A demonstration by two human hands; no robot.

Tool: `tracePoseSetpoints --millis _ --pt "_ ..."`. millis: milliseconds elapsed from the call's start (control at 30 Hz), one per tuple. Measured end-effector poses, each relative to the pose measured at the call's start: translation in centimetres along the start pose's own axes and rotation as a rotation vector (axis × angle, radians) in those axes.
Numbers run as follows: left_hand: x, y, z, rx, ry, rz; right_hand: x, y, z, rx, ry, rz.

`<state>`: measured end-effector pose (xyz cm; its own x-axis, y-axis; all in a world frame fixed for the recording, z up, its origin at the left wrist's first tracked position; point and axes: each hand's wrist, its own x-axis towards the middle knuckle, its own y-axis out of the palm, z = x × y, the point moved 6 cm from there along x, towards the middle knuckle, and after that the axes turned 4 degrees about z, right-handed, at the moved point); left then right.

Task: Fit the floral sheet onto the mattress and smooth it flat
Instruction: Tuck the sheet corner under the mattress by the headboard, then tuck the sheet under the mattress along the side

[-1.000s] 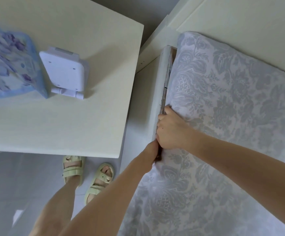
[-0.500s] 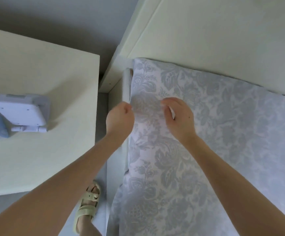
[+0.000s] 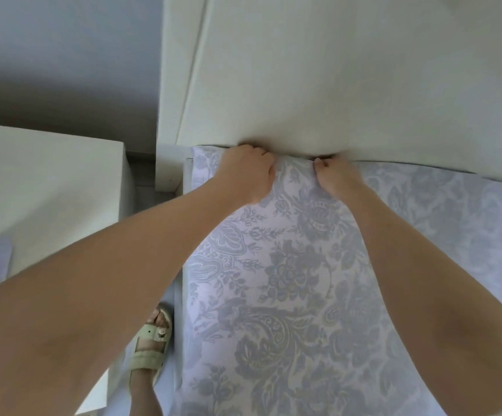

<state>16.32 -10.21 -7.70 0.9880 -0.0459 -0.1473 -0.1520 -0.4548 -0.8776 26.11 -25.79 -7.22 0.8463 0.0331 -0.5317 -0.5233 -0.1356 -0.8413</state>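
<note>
A person's two hands work side by side at the head of a bed, where the floral sheet (image 3: 288, 280) meets the pale headboard (image 3: 333, 85). The sheet covers the mattress, hidden beneath it, and lies mostly flat, puckered only between the wrists. The left hand (image 3: 245, 172) has its fingers curled tight on the cloth at the seam. The right hand (image 3: 338, 175) shows a bent thumb, but its fingers drop out of sight into the gap, so its grip cannot be told. The seam runs crosswise, directly ahead of both sets of fingertips, and the bed's length stretches back toward the person. The left hand is nearer the corner, beside the bedside table (image 3: 48, 181). A sandal (image 3: 150, 346) shows below.
</note>
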Motion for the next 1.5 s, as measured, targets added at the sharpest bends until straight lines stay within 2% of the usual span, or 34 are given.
tracePoseSetpoints --millis 133,200,300,367,400,433,500,533,567,600,667,733,800,867,967,1067,1133,1200,1267,1367,1500 --pt "0.5 1.1 0.2 0.100 -0.084 0.040 -0.4 0.6 0.7 -0.205 -0.017 0.068" --pt "0.6 1.0 -0.5 0.134 -0.121 0.044 -0.9 0.7 1.3 -0.277 -0.001 0.044" --pt "0.2 0.8 -0.6 0.081 -0.179 0.030 -1.8 0.2 1.5 -0.229 0.054 -0.120" --pt "-0.1 0.7 0.0 0.009 -0.207 0.028 -3.5 0.4 0.4 -0.132 0.041 -0.346" --pt "-0.3 0.4 0.3 -0.074 -0.219 0.038 -4.1 1.1 -0.1 -0.096 -0.006 -0.395" --pt "-0.4 0.0 0.5 -0.225 -0.235 0.036 -4.3 2.2 -0.6 -0.056 -0.065 -0.346" --pt "-1.1 -1.3 1.1 -0.635 -0.312 0.025 -3.6 3.7 -1.6 0.048 -0.132 -0.066" --pt "-1.7 -2.1 1.7 -0.843 -0.362 -0.016 -3.2 3.3 -2.0 0.106 -0.125 0.026" --pt "-2.7 -3.2 2.5 -0.969 -0.412 -0.114 -3.4 2.0 -2.0 0.145 -0.115 0.031" --pt "-4.2 -4.1 3.1 -1.020 -0.453 -0.199 -4.1 0.3 -2.1 0.157 -0.108 -0.051" --pt "-8.2 -4.5 4.0 -0.998 -0.514 -0.277 -8.1 -2.4 -1.5 0.126 -0.146 -0.371" --pt "-13.9 -2.8 4.6 -0.961 -0.612 -0.295 -15.0 -1.5 0.6 0.178 -0.345 -0.539" --pt "-20.0 0.3 4.8 -0.961 -0.705 -0.254 -22.4 2.7 2.8 0.168 -0.601 -0.495" --pt "-25.9 4.3 3.7 -1.001 -0.773 -0.128 -28.7 8.0 3.9 0.089 -0.806 -0.393" --pt "-34.2 11.3 1.1 -0.995 -0.852 0.098 -35.1 14.7 4.5 -0.089 -1.008 -0.241" --pt "-40.5 17.8 -1.8 -1.116 -0.938 0.285 -38.4 19.2 5.9 -0.364 -1.150 -0.143" --pt "-43.2 21.0 -4.1 -1.281 -1.009 0.369 -39.1 21.7 6.8 -0.551 -1.198 -0.091" --pt "-44.7 22.2 -5.9 -1.399 -1.029 0.363 -38.7 24.0 6.9 -0.777 -1.227 0.008" --pt "-45.2 22.8 -6.5 -1.413 -1.037 0.378 -37.6 25.3 6.4 -0.942 -1.271 0.048" --pt "-45.8 24.1 -6.7 -1.405 -1.039 0.388 -36.9 25.7 7.0 -1.050 -1.260 0.078" --pt "-46.6 24.6 -7.0 -1.434 -1.097 0.341 -37.1 28.4 7.8 -1.303 -1.138 0.314"
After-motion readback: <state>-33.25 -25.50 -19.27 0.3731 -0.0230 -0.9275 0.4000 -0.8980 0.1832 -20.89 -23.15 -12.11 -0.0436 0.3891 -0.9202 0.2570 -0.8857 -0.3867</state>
